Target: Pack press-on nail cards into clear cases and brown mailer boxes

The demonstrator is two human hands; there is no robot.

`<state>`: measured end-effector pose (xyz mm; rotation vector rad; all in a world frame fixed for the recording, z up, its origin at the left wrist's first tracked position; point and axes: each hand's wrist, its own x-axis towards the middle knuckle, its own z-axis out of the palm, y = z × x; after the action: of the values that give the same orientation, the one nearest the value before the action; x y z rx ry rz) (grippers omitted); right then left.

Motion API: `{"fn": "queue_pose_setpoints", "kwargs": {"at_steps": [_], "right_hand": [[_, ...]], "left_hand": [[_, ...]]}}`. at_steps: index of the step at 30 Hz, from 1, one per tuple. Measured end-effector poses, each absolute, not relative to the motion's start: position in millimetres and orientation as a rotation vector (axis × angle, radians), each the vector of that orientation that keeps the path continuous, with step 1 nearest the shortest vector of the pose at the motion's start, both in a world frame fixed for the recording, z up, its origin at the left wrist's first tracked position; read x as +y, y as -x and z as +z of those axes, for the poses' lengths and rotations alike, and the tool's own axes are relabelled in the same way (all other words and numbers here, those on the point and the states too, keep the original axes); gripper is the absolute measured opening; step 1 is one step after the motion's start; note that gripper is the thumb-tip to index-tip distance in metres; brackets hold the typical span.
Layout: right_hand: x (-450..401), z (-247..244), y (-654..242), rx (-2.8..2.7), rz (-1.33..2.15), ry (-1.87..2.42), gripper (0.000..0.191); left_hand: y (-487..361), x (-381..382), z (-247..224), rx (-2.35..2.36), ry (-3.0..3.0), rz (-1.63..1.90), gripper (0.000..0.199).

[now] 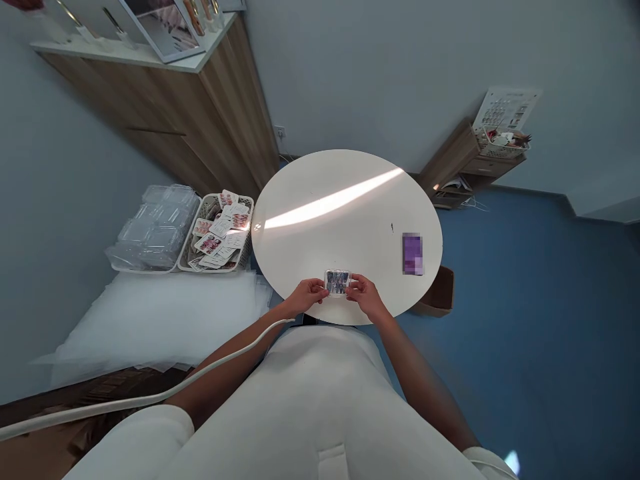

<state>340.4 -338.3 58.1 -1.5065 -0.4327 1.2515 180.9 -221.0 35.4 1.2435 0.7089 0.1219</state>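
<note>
Read the table (pixel 360 240) as a dial, with 6 o'clock at your body. Outside the rim at 9 o'clock, stacked clear plastic containers (pixel 160 230) stand in a tray; translucent white sheets (pixel 175 310) lie on the near side, toward 8 o'clock. Just right of the containers, a white perforated basket (pixel 245 253) holds a heap of printed cards (pixel 219 227). Your left hand (pixel 309 293) is partly closed, its thumb and fingers pinching the left edge of the clear nail-tip case (pixel 337 281). The case is at 6 o'clock, over the near part of the table, and contains two rows of dark and greyish nail tips; whether its underside touches the table cannot be told. Your right hand (pixel 367 293) is likewise partly closed, pinching the case's right edge. Between 3 and 4 o'clock lies a purple pixelated rectangle (pixel 413 253). Beyond the rim at 4 o'clock stands an open brown box (pixel 447 290).
</note>
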Motion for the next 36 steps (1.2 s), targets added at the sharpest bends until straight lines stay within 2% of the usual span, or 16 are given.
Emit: {"fn": "queue_pose_setpoints", "kwargs": {"at_steps": [8, 14, 18, 22, 30, 36], "right_hand": [[-334, 55, -350, -0.587, 1.208, 1.614, 0.039], [-329, 53, -363, -0.71, 1.114, 1.737, 0.039], [-332, 56, -376, -0.679, 1.191, 1.661, 0.051], [-338, 55, -386, -0.685, 1.238, 1.637, 0.067], [-350, 47, -402, -0.867, 1.259, 1.693, 0.054], [-357, 44, -408, -1.036, 1.273, 1.716, 0.077]], "left_hand": [[-190, -222, 34, 0.704, -1.31, 0.112, 0.031], [-201, -228, 36, 0.761, -1.411, 0.273, 0.043], [-207, -229, 39, 0.79, -1.485, 0.306, 0.065], [-212, -235, 45, 0.755, -1.596, 0.288, 0.077], [-225, -250, 50, 0.788, -1.685, 0.253, 0.074], [-230, -257, 47, 0.829, -1.615, 0.25, 0.074]]}}
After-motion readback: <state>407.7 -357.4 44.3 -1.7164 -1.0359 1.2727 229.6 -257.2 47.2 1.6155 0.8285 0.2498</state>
